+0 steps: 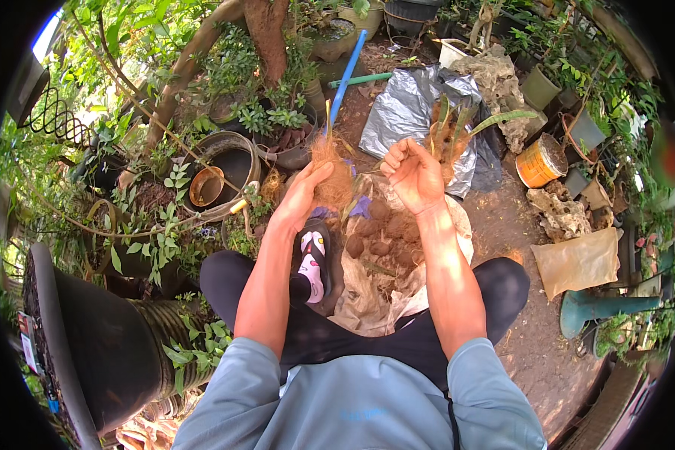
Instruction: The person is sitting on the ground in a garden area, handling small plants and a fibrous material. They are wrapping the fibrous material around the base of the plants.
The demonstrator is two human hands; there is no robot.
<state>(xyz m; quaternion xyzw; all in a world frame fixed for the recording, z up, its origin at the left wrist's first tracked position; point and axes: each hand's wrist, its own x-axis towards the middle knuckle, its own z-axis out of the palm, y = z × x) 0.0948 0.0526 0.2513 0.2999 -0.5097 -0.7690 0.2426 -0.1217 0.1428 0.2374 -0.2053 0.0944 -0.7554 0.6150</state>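
Note:
My left hand [306, 191] holds a ball of brown coconut fibre [333, 177] with a narrow leaf standing up out of its top. To the right of it, my right hand [413, 174] is raised with its fingers curled in; whether a thin strand is pinched there is too fine to tell. Below my hands a pale woven sack [365, 306] lies spread between my legs. Several round brown balls [378, 247] and loose fibre rest on it. Just beyond my right hand, fibre-wrapped plants [447, 143] with long green leaves sit on a silver-black plastic sheet [396, 112].
A blue pole [347, 76] and a green pole [363, 80] lie ahead. Potted plants and a round basin [244, 157] crowd the left, near a large black pot [101, 332]. An orange bucket [540, 161], rough rocks [559, 216] and a tan bag [579, 261] line the right.

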